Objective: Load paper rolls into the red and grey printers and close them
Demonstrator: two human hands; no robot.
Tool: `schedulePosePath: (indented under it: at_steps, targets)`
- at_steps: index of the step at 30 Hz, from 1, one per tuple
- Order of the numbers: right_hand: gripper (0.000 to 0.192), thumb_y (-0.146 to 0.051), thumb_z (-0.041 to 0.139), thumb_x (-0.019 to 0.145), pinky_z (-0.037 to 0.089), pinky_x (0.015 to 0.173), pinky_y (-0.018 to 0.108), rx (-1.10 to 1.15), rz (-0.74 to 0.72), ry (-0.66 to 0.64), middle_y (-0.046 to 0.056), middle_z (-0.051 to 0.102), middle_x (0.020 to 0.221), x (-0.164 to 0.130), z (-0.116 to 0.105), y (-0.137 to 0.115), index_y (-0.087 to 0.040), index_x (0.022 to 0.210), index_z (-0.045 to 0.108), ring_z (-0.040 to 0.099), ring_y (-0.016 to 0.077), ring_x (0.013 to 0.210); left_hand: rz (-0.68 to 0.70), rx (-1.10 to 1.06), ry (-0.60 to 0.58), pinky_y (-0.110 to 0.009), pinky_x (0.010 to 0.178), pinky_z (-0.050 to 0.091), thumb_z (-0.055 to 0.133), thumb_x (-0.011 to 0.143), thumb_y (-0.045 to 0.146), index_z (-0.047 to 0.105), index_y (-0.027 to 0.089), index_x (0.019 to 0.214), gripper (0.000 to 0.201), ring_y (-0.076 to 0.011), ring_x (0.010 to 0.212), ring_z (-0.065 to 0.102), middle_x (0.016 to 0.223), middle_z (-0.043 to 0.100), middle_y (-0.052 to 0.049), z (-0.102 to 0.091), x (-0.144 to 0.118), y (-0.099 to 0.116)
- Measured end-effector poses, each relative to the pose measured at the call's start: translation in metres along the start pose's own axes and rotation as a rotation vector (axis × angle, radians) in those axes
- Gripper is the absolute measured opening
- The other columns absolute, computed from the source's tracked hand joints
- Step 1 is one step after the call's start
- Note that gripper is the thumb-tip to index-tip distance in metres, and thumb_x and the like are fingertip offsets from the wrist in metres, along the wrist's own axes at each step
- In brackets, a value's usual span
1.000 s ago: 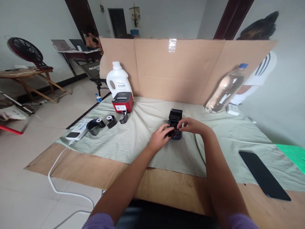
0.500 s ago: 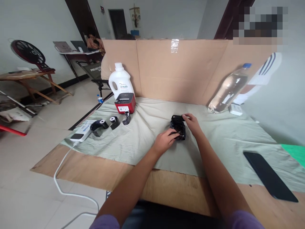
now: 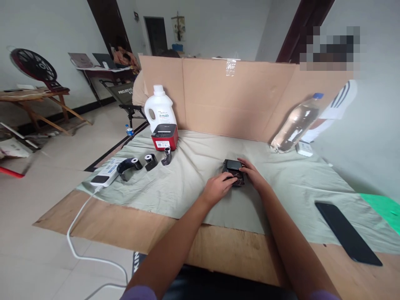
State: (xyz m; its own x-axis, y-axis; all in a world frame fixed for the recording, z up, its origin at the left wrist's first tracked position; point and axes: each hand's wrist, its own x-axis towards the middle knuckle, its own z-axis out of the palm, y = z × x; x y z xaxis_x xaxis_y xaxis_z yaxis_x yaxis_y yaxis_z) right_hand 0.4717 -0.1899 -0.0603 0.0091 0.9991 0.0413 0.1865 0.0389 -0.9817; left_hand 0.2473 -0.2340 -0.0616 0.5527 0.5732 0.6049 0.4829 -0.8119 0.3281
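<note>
The black device (image 3: 238, 174) sits on pale cloth (image 3: 193, 175), its front partly hidden by our left hand (image 3: 217, 188), our right hand (image 3: 253, 175) at its lid (image 3: 233, 165), though we cannot tell if these 2 grip it, before cardboard (image 3: 231, 100) blocking part of the room (image 3: 212, 29).

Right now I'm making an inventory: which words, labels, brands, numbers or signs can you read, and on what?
"PROJEE", ending unclear: black fabric folding chair.
"KIN", apparently, sideways: dark object below the brown wooden tabletop.
Too small or blurred: the print on the white plastic jug, red-and-black boxy device, white rectangular cabled device, small blue-labelled plastic bottle and small white box.
</note>
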Motion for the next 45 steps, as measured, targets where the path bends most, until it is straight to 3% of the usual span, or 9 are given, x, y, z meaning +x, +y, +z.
schedulePosePath:
  at_steps: [12, 15, 18, 20, 26, 37, 39, 42, 45]
  targets:
    - [0.063, -0.025, 0.058, 0.07, 0.049, 0.098, 0.038, 0.029, -0.023, -0.064, 0.002, 0.06, 0.126, -0.003, 0.006, -0.003, -0.034, 0.133, 0.05, 0.061, 0.0217, 0.109, -0.068, -0.073, -0.029, -0.031, 0.097, 0.054, 0.048, 0.098, 0.023, 0.064, 0.028, 0.128, 0.035, -0.0173, 0.115, 0.063, 0.128, 0.065, -0.004, -0.003, 0.001, 0.004]
    - [0.064, -0.027, 0.059, 0.07, 0.048, 0.1, 0.038, 0.059, -0.033, -0.053, 0.002, 0.06, 0.127, -0.003, 0.006, 0.001, -0.033, 0.133, 0.05, 0.06, 0.0217, 0.111, -0.231, -0.114, -0.009, -0.034, 0.107, 0.049, 0.052, 0.093, 0.019, 0.044, 0.027, 0.148, 0.056, -0.0198, 0.129, 0.056, 0.143, 0.056, -0.006, -0.002, 0.004, 0.003]
    - [0.065, -0.027, 0.059, 0.069, 0.048, 0.1, 0.038, 0.05, -0.036, -0.025, 0.003, 0.059, 0.128, -0.002, 0.006, 0.003, -0.033, 0.133, 0.05, 0.06, 0.0223, 0.111, -0.419, -0.131, -0.095, -0.04, 0.104, 0.051, 0.057, 0.089, 0.022, 0.021, 0.02, 0.158, 0.078, -0.0257, 0.127, 0.058, 0.149, 0.051, -0.011, -0.002, 0.008, 0.0]
    - [0.066, -0.027, 0.059, 0.067, 0.048, 0.099, 0.039, 0.05, -0.028, -0.015, 0.003, 0.059, 0.128, -0.001, 0.007, 0.003, -0.033, 0.132, 0.05, 0.061, 0.0226, 0.11, -0.457, -0.129, -0.149, -0.042, 0.101, 0.053, 0.056, 0.089, 0.025, 0.017, 0.019, 0.159, 0.08, -0.0278, 0.123, 0.061, 0.149, 0.051, -0.012, -0.002, 0.009, -0.001]
    - [0.065, -0.027, 0.058, 0.064, 0.05, 0.097, 0.04, 0.073, 0.003, 0.016, 0.003, 0.06, 0.125, 0.003, 0.009, 0.004, -0.033, 0.128, 0.052, 0.06, 0.0247, 0.112, -0.39, -0.108, -0.133, -0.04, 0.105, 0.049, 0.052, 0.09, 0.023, 0.022, 0.022, 0.157, 0.073, -0.0253, 0.131, 0.055, 0.151, 0.048, -0.009, 0.001, 0.009, -0.003]
    - [0.065, -0.031, 0.06, 0.067, 0.043, 0.107, 0.041, 0.051, -0.009, 0.047, 0.003, 0.059, 0.133, 0.004, 0.008, 0.015, -0.031, 0.132, 0.053, 0.056, 0.0244, 0.119, -0.496, -0.065, -0.154, -0.041, 0.095, 0.053, 0.053, 0.091, 0.03, 0.036, 0.027, 0.151, 0.063, -0.0282, 0.116, 0.065, 0.137, 0.061, -0.011, 0.001, 0.009, -0.001]
    - [0.064, -0.034, 0.06, 0.068, 0.043, 0.107, 0.041, 0.039, -0.027, 0.092, 0.005, 0.059, 0.134, 0.001, 0.011, 0.015, -0.029, 0.132, 0.053, 0.057, 0.0239, 0.118, -0.441, -0.066, -0.156, -0.04, 0.099, 0.051, 0.056, 0.089, 0.03, 0.031, 0.024, 0.154, 0.069, -0.0285, 0.121, 0.061, 0.142, 0.057, -0.012, 0.003, 0.008, -0.001]
    - [0.054, -0.041, 0.055, 0.074, 0.046, 0.103, 0.041, -0.028, -0.087, 0.28, 0.009, 0.064, 0.128, -0.005, 0.019, 0.015, -0.024, 0.125, 0.058, 0.06, 0.0244, 0.112, -0.384, -0.026, -0.153, -0.044, 0.106, 0.045, 0.068, 0.081, 0.037, 0.022, 0.017, 0.157, 0.091, -0.0327, 0.131, 0.052, 0.152, 0.045, -0.018, 0.006, 0.007, -0.003]
    - [0.043, -0.047, 0.048, 0.081, 0.047, 0.098, 0.043, -0.163, -0.127, 0.461, 0.01, 0.071, 0.112, -0.013, 0.028, 0.011, -0.022, 0.111, 0.066, 0.062, 0.0262, 0.105, -0.411, 0.023, -0.191, -0.046, 0.102, 0.046, 0.074, 0.075, 0.045, 0.019, 0.015, 0.158, 0.104, -0.0345, 0.123, 0.056, 0.134, 0.06, -0.019, 0.007, 0.008, -0.006]
